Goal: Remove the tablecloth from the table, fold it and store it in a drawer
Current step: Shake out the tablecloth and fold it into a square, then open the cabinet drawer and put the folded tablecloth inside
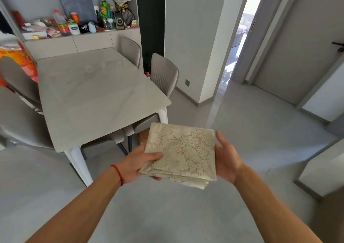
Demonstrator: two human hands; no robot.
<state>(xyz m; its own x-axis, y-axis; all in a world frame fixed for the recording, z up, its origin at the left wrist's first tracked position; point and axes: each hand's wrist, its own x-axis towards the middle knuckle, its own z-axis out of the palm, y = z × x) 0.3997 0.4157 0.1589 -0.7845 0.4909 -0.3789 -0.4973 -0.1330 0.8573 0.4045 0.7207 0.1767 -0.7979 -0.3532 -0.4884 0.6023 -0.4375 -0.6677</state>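
A cream lace tablecloth (181, 152), folded into a thick square, is held in the air in front of me, above the grey floor. My left hand (139, 163) grips its left edge, thumb on top and fingers underneath. My right hand (226, 160) presses against its right edge with fingers straight. The grey dining table (93, 93) stands to the left and behind the cloth, its top bare.
Grey chairs (163, 73) surround the table. A cluttered sideboard (83, 41) with cabinet fronts runs along the back wall. At right are an open doorway (236, 47) and a grey door (301, 47). A low grey cabinet (323, 172) edges in at far right.
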